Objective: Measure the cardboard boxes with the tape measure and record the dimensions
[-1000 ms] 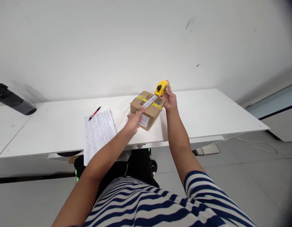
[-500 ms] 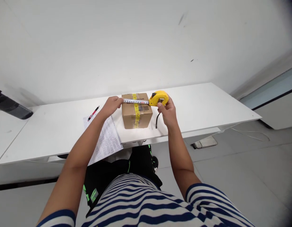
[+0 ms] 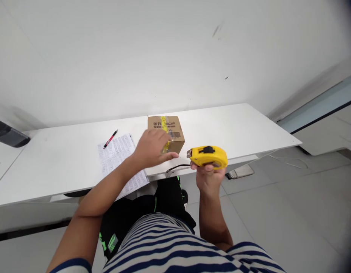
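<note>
My right hand (image 3: 208, 177) grips a yellow tape measure (image 3: 208, 156) held over the table's front edge, its blade drawn in and its black wrist strap (image 3: 177, 167) hanging to the left. My left hand (image 3: 153, 148) hovers in front of a small cardboard box (image 3: 167, 129), fingers stretched out toward the tape measure, holding nothing. The box stands on the white table (image 3: 220, 125), sealed with a yellow tape stripe and carrying a barcode label.
A sheet of handwritten paper (image 3: 118, 161) lies left of the box, overhanging the table's front edge, with a red pen (image 3: 110, 138) behind it. A dark object (image 3: 7, 134) rests at the far left. White wall behind; grey tiled floor and cables to the right.
The tape was stretched across the box top between both hands; now the blade is retracted, my right hand has pulled the tape measure toward me, and my left hand has let go.
</note>
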